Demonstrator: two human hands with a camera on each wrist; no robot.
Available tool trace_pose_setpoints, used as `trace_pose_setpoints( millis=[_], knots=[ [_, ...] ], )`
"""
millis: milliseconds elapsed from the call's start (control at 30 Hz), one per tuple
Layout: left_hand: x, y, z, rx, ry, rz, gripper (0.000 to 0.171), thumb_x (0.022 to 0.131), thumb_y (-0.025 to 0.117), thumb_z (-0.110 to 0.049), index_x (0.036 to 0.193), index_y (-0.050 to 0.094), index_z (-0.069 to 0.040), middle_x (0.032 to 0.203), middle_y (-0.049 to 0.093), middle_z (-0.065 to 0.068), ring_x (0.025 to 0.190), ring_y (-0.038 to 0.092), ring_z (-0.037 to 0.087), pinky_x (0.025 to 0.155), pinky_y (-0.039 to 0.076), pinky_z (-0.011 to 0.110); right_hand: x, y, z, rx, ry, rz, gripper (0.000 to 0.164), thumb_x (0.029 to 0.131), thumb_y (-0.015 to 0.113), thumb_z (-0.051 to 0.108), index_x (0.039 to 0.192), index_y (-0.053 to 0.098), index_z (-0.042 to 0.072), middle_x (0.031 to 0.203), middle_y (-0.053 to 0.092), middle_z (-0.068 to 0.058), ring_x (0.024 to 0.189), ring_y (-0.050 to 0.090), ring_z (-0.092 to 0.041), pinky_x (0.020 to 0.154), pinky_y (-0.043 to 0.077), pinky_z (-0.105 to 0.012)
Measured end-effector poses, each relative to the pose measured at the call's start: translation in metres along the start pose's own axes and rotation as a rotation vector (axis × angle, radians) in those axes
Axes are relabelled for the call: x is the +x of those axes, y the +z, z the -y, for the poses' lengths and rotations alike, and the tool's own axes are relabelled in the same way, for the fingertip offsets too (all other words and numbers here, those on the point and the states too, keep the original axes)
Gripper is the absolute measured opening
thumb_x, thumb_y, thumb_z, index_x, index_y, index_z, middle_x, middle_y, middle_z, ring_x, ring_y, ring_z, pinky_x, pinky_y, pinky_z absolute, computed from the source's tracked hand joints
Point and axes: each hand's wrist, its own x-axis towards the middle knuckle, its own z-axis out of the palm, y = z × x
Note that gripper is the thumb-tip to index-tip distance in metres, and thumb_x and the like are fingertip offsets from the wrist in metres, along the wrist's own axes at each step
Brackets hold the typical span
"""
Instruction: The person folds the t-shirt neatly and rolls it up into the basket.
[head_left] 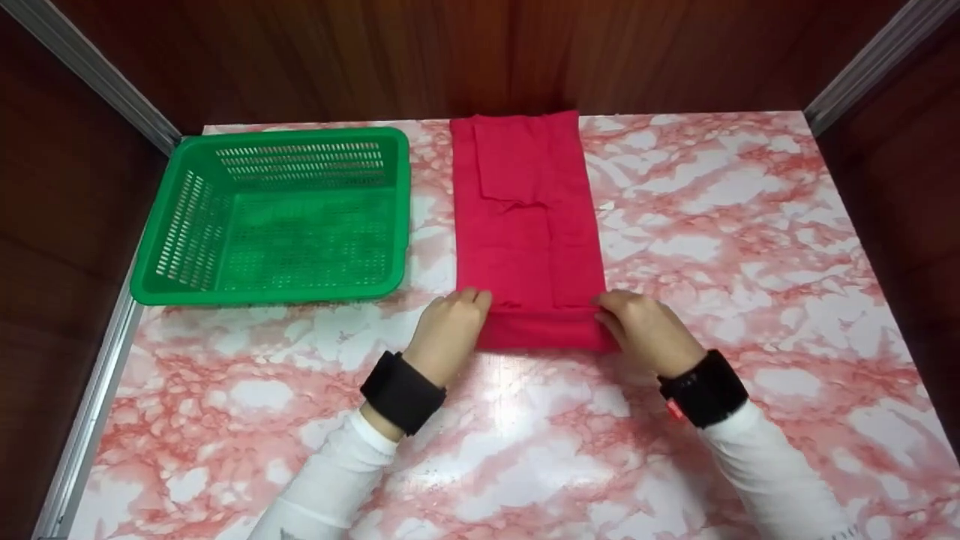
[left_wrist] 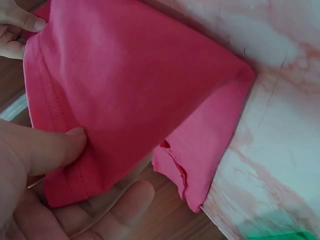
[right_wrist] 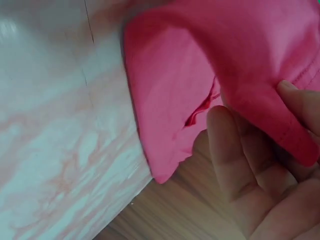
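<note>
A red T-shirt (head_left: pixel 517 225) lies in a long narrow strip, its sides folded inward and its far end against the back wall. Its near end is lifted and doubled over between the hands. At the left corner, the left hand (head_left: pixel 452 322) pinches the stitched hem (left_wrist: pixel 62 135) between thumb and fingers. Across from it, the right hand (head_left: pixel 649 330) holds the other corner, with the thumb on top and fingers below the cloth (right_wrist: pixel 265 100). Under the raised part, the lower layer shows in both wrist views.
To the left of the shirt stands a green plastic basket (head_left: pixel 270 296) with slotted sides and nothing in it. The table (head_left: pixel 750 225) has a red and white marbled top. Dark wooden panels (head_left: pixel 337 60) rise at the back and both sides.
</note>
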Motion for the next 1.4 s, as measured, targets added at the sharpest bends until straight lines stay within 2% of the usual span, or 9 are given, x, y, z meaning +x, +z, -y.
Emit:
trace_pose_setpoints(
  millis=[100, 300, 633, 867, 1000, 1267, 1400],
  knots=[
    [0.010, 0.009, 0.004, 0.022, -0.036, -0.010, 0.010, 0.086, 0.056, 0.005, 0.089, 0.058, -0.004, 0.081, 0.062, 0.009, 0.073, 0.064, 0.024, 0.058, 0.051, 0.031, 0.012, 0.003, -0.008, -0.010, 0.039, 0.014, 0.003, 0.086, 0.065, 0.002, 0.090, 0.066, 0.002, 0.079, 0.066, -0.008, 0.074, 0.064, -0.021, 0.064, 0.053, -0.035],
    [0.024, 0.024, 0.010, 0.025, -0.110, 0.052, 0.010, 0.090, 0.050, 0.001, 0.093, 0.058, -0.004, 0.085, 0.062, 0.010, 0.080, 0.063, 0.026, 0.061, 0.050, 0.035, 0.031, 0.011, -0.021, -0.027, 0.086, 0.059, 0.003, 0.087, 0.064, 0.004, 0.086, 0.065, 0.001, 0.078, 0.065, -0.009, 0.074, 0.064, -0.024, 0.066, 0.052, -0.039],
    [0.036, 0.046, 0.021, -0.003, -0.183, 0.077, 0.013, 0.091, 0.048, 0.000, 0.095, 0.059, -0.003, 0.089, 0.063, 0.013, 0.084, 0.062, 0.028, 0.065, 0.051, 0.039, 0.049, 0.027, -0.036, -0.030, 0.133, 0.133, 0.005, 0.086, 0.065, 0.005, 0.090, 0.065, 0.000, 0.084, 0.066, -0.014, 0.081, 0.065, -0.030, 0.068, 0.052, -0.043],
    [0.040, 0.058, 0.025, -0.040, -0.215, 0.093, 0.014, 0.091, 0.048, 0.004, 0.100, 0.058, -0.002, 0.094, 0.062, 0.015, 0.088, 0.059, 0.030, 0.068, 0.051, 0.040, 0.052, 0.035, -0.044, -0.041, 0.156, 0.127, 0.019, 0.083, 0.070, 0.006, 0.099, 0.065, -0.001, 0.093, 0.063, -0.016, 0.086, 0.064, -0.032, 0.074, 0.052, -0.044],
    [0.042, 0.063, 0.029, -0.067, -0.234, 0.084, 0.015, 0.089, 0.052, 0.003, 0.103, 0.056, -0.002, 0.097, 0.061, 0.016, 0.090, 0.059, 0.031, 0.070, 0.051, 0.041, 0.052, 0.037, -0.047, -0.040, 0.164, 0.093, 0.026, 0.081, 0.072, 0.009, 0.105, 0.064, 0.000, 0.098, 0.060, -0.018, 0.088, 0.063, -0.033, 0.076, 0.052, -0.045],
    [0.045, 0.065, 0.036, -0.077, -0.262, 0.043, 0.030, 0.084, 0.062, -0.006, 0.113, 0.057, -0.005, 0.106, 0.055, 0.018, 0.096, 0.054, 0.033, 0.070, 0.048, 0.043, 0.050, 0.041, -0.054, -0.057, 0.182, 0.051, 0.036, 0.080, 0.075, 0.017, 0.112, 0.061, 0.006, 0.103, 0.053, -0.015, 0.096, 0.057, -0.035, 0.078, 0.050, -0.047],
    [0.043, 0.063, 0.037, -0.095, -0.259, 0.017, 0.042, 0.085, 0.064, -0.011, 0.125, 0.055, -0.007, 0.121, 0.052, 0.020, 0.107, 0.051, 0.034, 0.077, 0.046, 0.043, 0.045, 0.042, -0.053, -0.073, 0.170, 0.032, 0.039, 0.083, 0.073, 0.021, 0.117, 0.058, 0.008, 0.109, 0.051, -0.016, 0.100, 0.054, -0.035, 0.078, 0.049, -0.048]
  ],
)
